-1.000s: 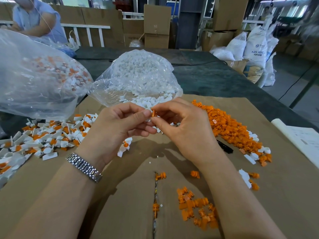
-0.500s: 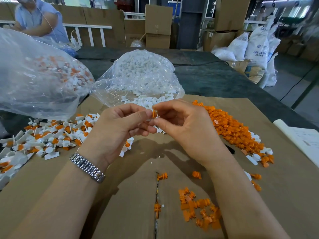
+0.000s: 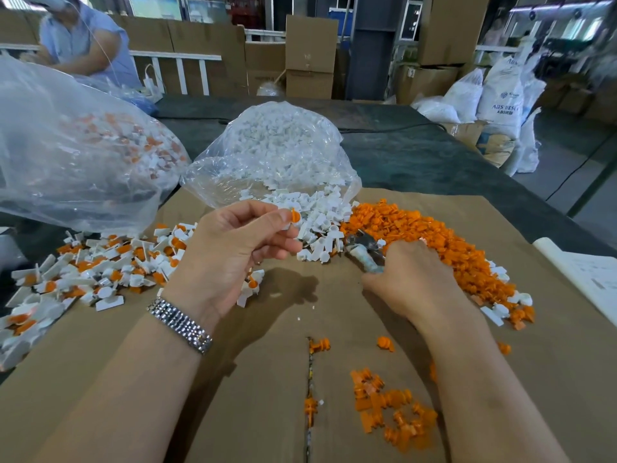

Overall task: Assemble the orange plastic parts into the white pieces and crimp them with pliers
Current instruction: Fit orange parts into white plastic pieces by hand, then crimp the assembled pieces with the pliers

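Note:
My left hand pinches a small white piece with an orange part set in it, held above the cardboard. My right hand lies on the cardboard to the right, fingers curled round the handles of the pliers, whose metal jaws point toward the loose white pieces. A long heap of orange parts runs along the right, partly hidden by my right hand. Assembled white-and-orange pieces are piled at the left.
A clear bag of white pieces lies open behind the heap, and a bigger bag of assembled pieces stands at the left. Stray orange parts lie near the cardboard's seam. Paper lies at the right edge. A person sits far left.
My hands have parted. The right hand let go of the piece, moved right and down, and took hold of the pliers. The left hand keeps the piece.

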Demonstrator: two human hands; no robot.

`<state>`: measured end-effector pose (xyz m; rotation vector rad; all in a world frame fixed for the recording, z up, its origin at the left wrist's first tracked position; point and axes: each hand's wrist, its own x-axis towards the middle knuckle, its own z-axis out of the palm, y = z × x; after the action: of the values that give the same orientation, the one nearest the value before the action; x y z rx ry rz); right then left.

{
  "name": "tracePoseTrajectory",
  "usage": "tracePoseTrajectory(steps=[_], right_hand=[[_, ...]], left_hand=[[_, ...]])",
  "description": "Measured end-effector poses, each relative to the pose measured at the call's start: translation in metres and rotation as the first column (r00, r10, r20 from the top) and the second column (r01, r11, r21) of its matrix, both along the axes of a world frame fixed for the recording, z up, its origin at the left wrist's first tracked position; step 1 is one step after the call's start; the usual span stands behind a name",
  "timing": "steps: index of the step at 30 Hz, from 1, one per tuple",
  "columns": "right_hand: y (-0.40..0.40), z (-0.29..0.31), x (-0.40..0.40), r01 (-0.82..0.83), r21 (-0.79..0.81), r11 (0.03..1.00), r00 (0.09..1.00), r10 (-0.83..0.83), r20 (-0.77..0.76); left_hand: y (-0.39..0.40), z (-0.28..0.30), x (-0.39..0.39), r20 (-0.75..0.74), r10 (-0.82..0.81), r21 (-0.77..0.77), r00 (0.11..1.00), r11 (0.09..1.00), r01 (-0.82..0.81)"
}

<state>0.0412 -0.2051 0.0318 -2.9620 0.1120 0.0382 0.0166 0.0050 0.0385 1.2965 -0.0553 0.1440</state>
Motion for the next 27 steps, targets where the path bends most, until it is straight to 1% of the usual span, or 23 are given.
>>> tracePoseTrajectory(steps=[2,3,4,5,7,8,9,12,18,22,27], right_hand=[[0.001,0.003,-0.001,-0.042,0.169,0.985,0.999,0.038,0.029],[0.001,0.006,-0.002,-0.063,0.283,0.957,0.998,0.052,0.046],[0.001,0.011,-0.003,-0.087,0.406,0.910,0.996,0.071,0.055],[0.001,0.015,-0.004,-0.112,0.534,0.838,0.994,0.102,0.049],[0.003,0.023,-0.010,-0.113,0.768,0.630,0.977,0.212,-0.031],[0.005,0.026,-0.014,-0.092,0.832,0.547,0.956,0.283,-0.080],[0.008,0.027,-0.017,-0.087,0.851,0.518,0.932,0.344,-0.114],[0.017,0.026,-0.024,-0.145,0.813,0.565,0.904,0.410,-0.124],[0.024,0.030,-0.031,-0.209,0.756,0.620,0.902,0.421,-0.095],[0.031,0.031,-0.034,-0.258,0.691,0.675,0.900,0.429,-0.083],[0.041,0.027,-0.037,-0.249,0.684,0.686,0.923,0.382,-0.047]], left_hand=[[0.000,-0.001,0.001,-0.004,0.018,-0.004,1.000,1.000,-0.018],[0.000,-0.001,0.002,-0.006,0.031,-0.012,1.000,0.999,-0.031],[0.000,-0.002,0.003,-0.006,0.044,-0.016,0.999,0.999,-0.044],[0.001,-0.003,0.004,-0.004,0.057,-0.015,0.998,0.998,-0.058],[0.002,-0.004,0.004,0.003,0.076,-0.003,0.997,0.997,-0.076],[0.002,-0.004,0.005,0.009,0.083,0.000,0.997,0.997,-0.083],[0.002,-0.004,0.004,0.015,0.090,0.002,0.996,0.996,-0.090],[0.001,-0.005,0.005,0.026,0.102,0.008,0.994,0.995,-0.103],[0.000,-0.007,0.005,0.055,0.152,0.072,0.987,0.985,-0.156],[-0.002,-0.008,0.004,0.055,0.195,0.111,0.979,0.973,-0.200],[-0.007,-0.008,0.003,0.060,0.243,0.116,0.968,0.962,-0.248]])
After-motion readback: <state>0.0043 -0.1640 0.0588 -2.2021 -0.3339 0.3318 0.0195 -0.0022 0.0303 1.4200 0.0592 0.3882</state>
